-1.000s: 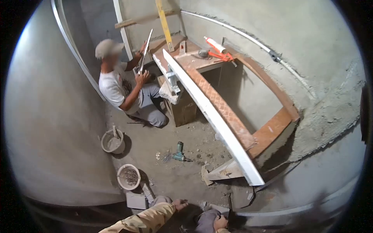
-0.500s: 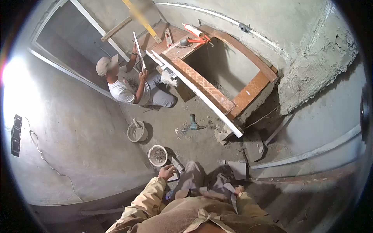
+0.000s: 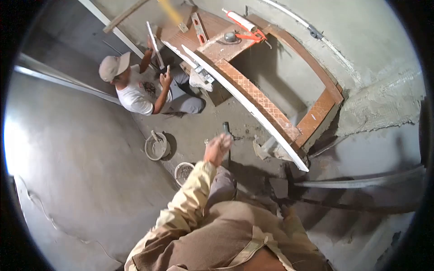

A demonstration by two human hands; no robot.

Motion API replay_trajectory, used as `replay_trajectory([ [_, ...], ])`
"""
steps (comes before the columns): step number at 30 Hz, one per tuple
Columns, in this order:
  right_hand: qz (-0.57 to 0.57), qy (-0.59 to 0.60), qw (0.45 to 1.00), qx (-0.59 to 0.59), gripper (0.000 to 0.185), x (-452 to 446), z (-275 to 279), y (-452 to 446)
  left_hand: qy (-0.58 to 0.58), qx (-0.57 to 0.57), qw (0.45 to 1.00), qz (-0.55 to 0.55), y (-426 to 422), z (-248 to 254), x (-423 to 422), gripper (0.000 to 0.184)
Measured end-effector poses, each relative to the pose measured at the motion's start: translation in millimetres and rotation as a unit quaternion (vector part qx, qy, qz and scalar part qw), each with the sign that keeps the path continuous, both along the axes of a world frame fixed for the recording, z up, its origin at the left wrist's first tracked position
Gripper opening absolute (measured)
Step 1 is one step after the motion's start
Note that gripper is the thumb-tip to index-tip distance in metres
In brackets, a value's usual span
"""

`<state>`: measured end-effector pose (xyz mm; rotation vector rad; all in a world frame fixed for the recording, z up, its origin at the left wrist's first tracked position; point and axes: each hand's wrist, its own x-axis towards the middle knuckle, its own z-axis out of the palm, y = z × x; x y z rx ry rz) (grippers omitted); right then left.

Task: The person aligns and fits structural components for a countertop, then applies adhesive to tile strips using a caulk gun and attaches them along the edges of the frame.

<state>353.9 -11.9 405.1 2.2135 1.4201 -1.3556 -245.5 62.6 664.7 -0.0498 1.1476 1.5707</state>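
My left hand [image 3: 218, 149] is stretched forward over the floor, blurred by motion, so its finger pose is unclear. Just beyond it a dark green power drill [image 3: 226, 128] lies on the ground, partly covered by the hand. Below and left of my forearm stands a white bucket [image 3: 183, 172] with grey, lumpy contents, its right side hidden by my sleeve. My right hand [image 3: 287, 211] is low at my right side, dim and smeared, and its fingers cannot be made out. Close by it is a grey block [image 3: 279, 187].
A co-worker [image 3: 140, 90] crouches at left, holding a long thin strip [image 3: 154, 45]. A tiled counter frame [image 3: 257, 101] with a long white edge strip [image 3: 271, 131] juts across the right. On it rest a caulking gun [image 3: 246, 27] and a level [image 3: 199, 28]. A mortar bucket [image 3: 157, 147] stands near the wall.
My left hand has moved forward and right, from beside the white bucket to over the drill. My body has leaned forward, and the view has shifted. The co-worker still holds the strip.
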Motion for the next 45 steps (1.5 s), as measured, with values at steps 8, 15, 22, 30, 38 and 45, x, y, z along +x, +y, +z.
replay_trajectory([
  [8, 0.028, 0.025, 0.993, 0.111, 0.04, -120, 38, -34, -0.025, 0.042, 0.999, -0.019, 118, 37, -107, 0.063],
  [15, -0.12, 0.027, 0.991, 0.046, 0.038, -205, 114, -18, -0.012, 0.0, 0.998, -0.065, 166, 43, -124, 0.074],
  [22, -0.175, 0.007, 0.984, 0.036, 0.037, -213, 140, -16, -0.007, -0.028, 0.992, -0.121, 188, 47, -123, 0.072],
  [30, -0.217, 0.005, 0.976, 0.025, 0.036, -210, 147, -25, 0.011, -0.082, 0.991, -0.109, 199, 46, -115, 0.048],
  [38, -0.237, 0.008, 0.971, 0.009, 0.036, -215, 152, -31, 0.02, -0.117, 0.987, -0.109, 201, 50, -115, 0.038],
  [45, -0.235, 0.01, 0.972, 0.009, 0.035, -210, 154, -28, 0.025, -0.105, 0.988, -0.109, 199, 48, -114, 0.042],
])
